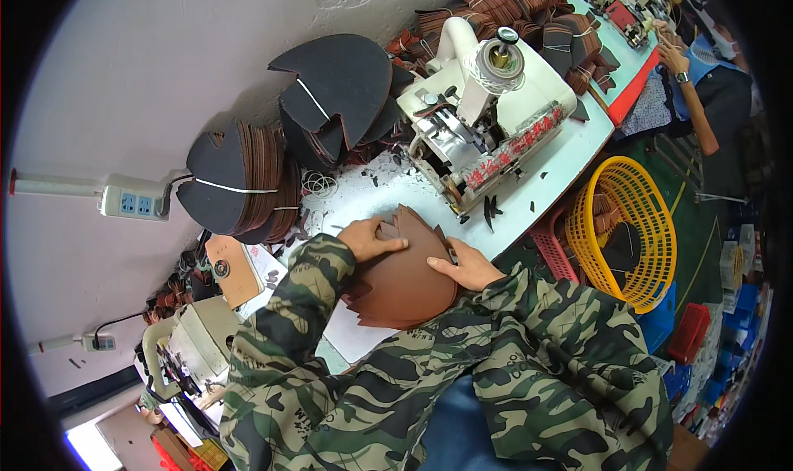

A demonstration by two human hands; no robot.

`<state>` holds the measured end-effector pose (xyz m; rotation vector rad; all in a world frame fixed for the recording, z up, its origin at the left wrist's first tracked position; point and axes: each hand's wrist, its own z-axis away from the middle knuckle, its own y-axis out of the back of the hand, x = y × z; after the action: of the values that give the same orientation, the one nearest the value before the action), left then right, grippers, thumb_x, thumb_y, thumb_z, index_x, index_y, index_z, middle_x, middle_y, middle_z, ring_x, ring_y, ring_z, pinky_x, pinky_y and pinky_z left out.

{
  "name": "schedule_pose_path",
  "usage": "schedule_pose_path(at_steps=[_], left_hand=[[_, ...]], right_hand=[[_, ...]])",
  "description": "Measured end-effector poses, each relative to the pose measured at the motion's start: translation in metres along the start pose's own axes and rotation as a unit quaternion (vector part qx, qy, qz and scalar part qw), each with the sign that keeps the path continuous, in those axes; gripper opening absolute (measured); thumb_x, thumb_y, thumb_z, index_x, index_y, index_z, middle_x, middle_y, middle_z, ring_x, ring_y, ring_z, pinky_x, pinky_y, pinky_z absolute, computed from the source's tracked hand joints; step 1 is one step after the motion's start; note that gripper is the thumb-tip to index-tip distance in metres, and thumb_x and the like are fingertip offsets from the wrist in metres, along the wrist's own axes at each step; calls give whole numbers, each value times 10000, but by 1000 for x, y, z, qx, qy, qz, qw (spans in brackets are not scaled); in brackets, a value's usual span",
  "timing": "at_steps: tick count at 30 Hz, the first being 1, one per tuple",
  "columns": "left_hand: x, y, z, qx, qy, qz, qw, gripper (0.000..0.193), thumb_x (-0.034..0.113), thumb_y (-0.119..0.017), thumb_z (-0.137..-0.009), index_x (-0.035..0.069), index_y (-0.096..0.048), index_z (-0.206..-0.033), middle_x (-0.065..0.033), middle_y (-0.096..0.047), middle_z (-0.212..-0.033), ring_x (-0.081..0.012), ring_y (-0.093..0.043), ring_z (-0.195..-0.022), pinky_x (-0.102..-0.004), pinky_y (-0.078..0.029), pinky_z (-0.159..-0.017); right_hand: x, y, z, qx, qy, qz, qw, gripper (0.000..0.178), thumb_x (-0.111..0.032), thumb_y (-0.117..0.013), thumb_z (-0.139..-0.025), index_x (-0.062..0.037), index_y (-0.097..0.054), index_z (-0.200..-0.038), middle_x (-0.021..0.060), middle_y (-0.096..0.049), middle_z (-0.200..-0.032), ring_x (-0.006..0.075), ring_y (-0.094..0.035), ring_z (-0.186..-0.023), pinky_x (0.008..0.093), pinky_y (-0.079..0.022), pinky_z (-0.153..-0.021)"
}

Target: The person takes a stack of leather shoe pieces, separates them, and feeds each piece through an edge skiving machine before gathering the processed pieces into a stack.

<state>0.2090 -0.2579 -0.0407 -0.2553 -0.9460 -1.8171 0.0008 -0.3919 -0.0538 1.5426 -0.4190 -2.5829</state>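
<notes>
A loose stack of brown leather pieces point(413, 285), rounded on one side and notched on the other, is held between my two hands in front of my body. At the stack's left upper edge is my left hand point(369, 240), its thumb lying over the top piece and its fingers behind the edge. My right hand point(468, 264) grips the right edge, thumb on top and fingers hidden underneath. Just beyond the stack stands a white skiving machine point(529, 78) with a metal head. White paper point(351, 330) shows beneath the stack.
Tied bundles of dark leather pieces point(339, 83) and another tied bundle point(216, 173) line the wall side. Leather scraps point(491, 213) litter the white table point(537, 202). On the right stands a yellow basket point(667, 223) holding bundles. A co-worker's hand point(673, 58) is at another machine, far right.
</notes>
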Motion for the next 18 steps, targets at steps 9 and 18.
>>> schedule_pose_path(at_steps=[9,18], left_hand=[[-74,-41,47,336,-17,278,900,541,297,-580,-915,-48,-440,-1307,-237,-533,-1230,-258,-586,-1065,-344,-508,-841],[-59,-190,139,316,254,649,644,783,700,-304,-887,55,-447,-1308,-146,-518,-1240,-287,-502,-1145,-504,-440,-899]], right_hand=[[15,21,10,-6,-53,78,996,763,-604,-575,-794,78,-563,-1135,284,-542,-1175,401,-514,-1098,444,-410,-936],[27,24,1,9,139,178,974,681,-579,-544,-833,59,-579,-1069,245,-547,-1108,419,-516,-1032,456,-430,-899]])
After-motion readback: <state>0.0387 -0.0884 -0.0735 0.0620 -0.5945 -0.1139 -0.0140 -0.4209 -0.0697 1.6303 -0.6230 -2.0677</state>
